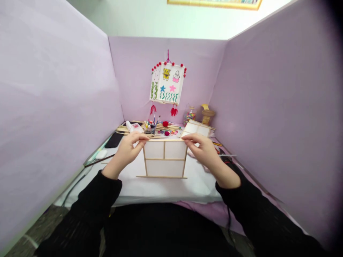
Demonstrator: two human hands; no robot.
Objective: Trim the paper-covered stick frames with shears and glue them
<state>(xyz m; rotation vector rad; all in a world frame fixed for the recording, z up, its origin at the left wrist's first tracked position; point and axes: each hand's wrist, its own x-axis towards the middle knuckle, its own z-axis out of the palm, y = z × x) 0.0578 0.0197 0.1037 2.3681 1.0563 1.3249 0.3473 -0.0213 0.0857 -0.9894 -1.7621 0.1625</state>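
Between my hands is a panel of thin wooden sticks backed with white paper (164,168), with crossbars dividing it into three panes. My left hand (131,150) pinches its upper left corner, and my right hand (200,148) pinches the upper right corner. The panel's lower stick juts out past the frame on both sides, near the front of the white-covered table (134,189). A second stick-and-paper panel (199,129) leans behind my right hand.
A decorated paper lantern (168,84) hangs at the back. Beneath it are bundled wooden sticks (171,127), a cup of brushes (150,127) and red pom-poms (165,124). A jar (190,113) stands back right; a black phone (114,140) lies left. Lilac walls (268,89) enclose the table.
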